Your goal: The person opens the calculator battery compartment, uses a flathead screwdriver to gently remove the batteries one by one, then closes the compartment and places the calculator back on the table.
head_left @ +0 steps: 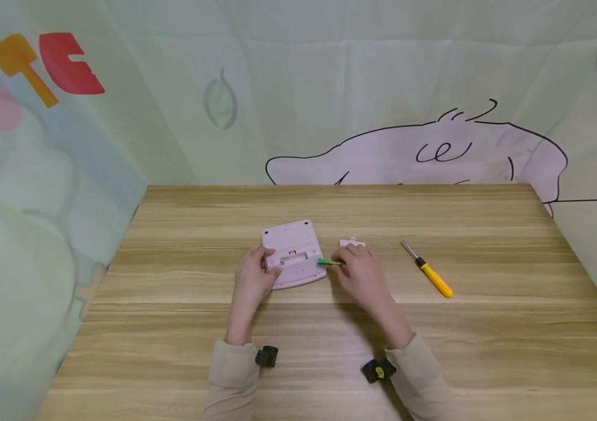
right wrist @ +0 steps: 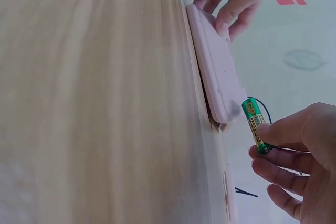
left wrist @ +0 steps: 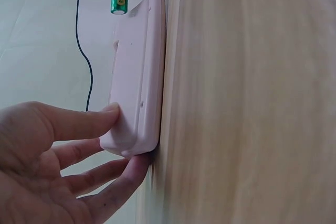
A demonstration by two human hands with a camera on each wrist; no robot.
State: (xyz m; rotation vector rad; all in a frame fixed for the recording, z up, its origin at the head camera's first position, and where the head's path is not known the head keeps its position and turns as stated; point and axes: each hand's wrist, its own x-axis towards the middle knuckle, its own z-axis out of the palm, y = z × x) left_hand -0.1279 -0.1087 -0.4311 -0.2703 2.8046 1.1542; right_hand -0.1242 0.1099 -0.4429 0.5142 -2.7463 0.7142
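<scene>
Right hand (head_left: 362, 275) pinching a green battery (right wrist: 253, 120)

Thumb and fingers close on one end, the other pointing left toward a pink device (head_left: 290, 237) gripped by the left hand (head_left: 252, 275); pink piece (head_left: 349, 242) just beyond the right hand, yellow screwdriver (head_left: 434, 280) farther right.

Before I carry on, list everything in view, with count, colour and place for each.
table: one, wood-brown, under the work
device: one, pale pink, on the table, open slot facing up
battery: one, green and gold, held by the device's right edge
screwdriver: one, yellow handle, on the table's right side
small part: one, pale pink, between device and screwdriver, partly hidden
backdrop: pale green with cartoon prints, behind and beside the table
wrist cameras: two, black, one per wrist
sleeves: two, beige, on the forearms
left hand: one, fingers gripping the device's left edge
right hand: one, fingers pinching the battery
</scene>
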